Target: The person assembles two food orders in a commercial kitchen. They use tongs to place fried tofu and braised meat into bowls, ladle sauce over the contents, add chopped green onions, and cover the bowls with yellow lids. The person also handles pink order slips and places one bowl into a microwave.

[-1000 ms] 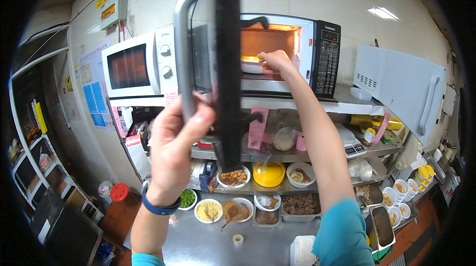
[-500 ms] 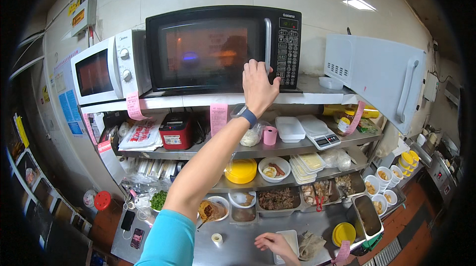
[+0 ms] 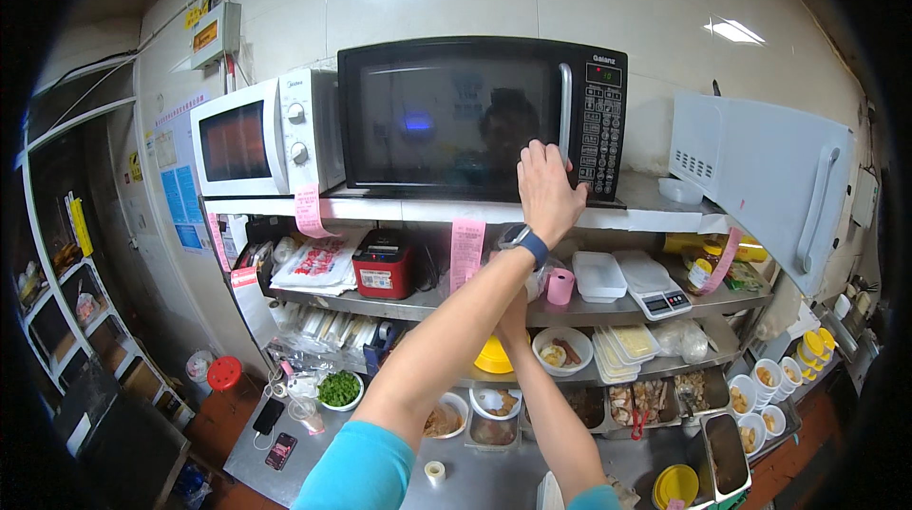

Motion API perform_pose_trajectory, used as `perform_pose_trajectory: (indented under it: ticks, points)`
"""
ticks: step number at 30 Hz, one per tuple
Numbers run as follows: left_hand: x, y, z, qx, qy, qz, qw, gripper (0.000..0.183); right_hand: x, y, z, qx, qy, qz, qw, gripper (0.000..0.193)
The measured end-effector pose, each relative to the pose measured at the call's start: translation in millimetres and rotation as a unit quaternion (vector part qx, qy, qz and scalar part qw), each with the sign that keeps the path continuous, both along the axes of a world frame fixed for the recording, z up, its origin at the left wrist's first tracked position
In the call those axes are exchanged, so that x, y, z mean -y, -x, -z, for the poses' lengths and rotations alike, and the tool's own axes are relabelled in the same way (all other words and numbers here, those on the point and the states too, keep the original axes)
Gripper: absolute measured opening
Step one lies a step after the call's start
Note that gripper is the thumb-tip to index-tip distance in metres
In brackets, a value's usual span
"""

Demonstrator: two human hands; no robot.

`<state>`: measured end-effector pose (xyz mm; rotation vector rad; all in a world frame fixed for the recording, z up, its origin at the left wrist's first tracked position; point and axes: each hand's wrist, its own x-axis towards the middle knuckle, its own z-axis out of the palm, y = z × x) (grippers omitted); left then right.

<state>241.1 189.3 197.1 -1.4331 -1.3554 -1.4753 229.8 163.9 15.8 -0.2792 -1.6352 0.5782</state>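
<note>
My left hand (image 3: 551, 189), with a dark watch on its wrist, is at the lower end of the silver door handle (image 3: 566, 102) of a black microwave (image 3: 437, 121), fingers curled at it. The microwave's door looks closed, and its window is dark. My right hand (image 3: 514, 315) is raised in front of the shelves, its fingers hidden behind my left forearm, so I cannot see what it holds. Close to it are a yellow round lid (image 3: 494, 356) and a white bowl (image 3: 581, 368) with egg and sausage.
A white microwave (image 3: 237, 144) stands to the left, and a white appliance door (image 3: 760, 178) juts out at the right. Below are a pink paper roll (image 3: 560, 287), a kitchen scale (image 3: 660, 301), a red-black printer (image 3: 384, 268), metal food trays (image 3: 727, 453) and a bowl of chopped greens (image 3: 339, 388).
My right hand has risen from the counter to behind my left forearm. The glow in the black microwave's window has gone out. My left hand stays at the handle; the view has shifted.
</note>
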Motion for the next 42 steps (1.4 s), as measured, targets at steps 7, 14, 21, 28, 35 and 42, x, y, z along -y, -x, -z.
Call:
perform_pose_trajectory:
  ticks: [7,14,21,28,35,42]
  points:
    - [1,-4,-3,0.026,0.027,-0.016,0.999,0.038,-79,83,-12,0.118,0.325,-0.203,0.916,0.072]
    - [-2,-9,-3,0.044,0.034,-0.02,0.998,0.036,-40,40,-17,-0.004,0.429,-0.4,0.81,0.048]
    - [-3,-11,-3,0.053,0.032,-0.037,0.997,0.037,20,12,-35,0.053,0.355,-0.398,0.844,0.032]
    - [-5,-11,-3,0.055,0.037,-0.05,0.997,0.038,9,14,-5,0.048,0.246,-0.47,0.847,0.037]
    - [-4,-11,-4,0.057,0.041,-0.053,0.996,0.04,-25,30,5,0.016,0.199,-0.369,0.908,0.032]
    - [36,-15,-21,0.076,0.025,0.019,0.997,0.055,-79,42,7,-0.039,0.116,-0.386,0.914,0.052]
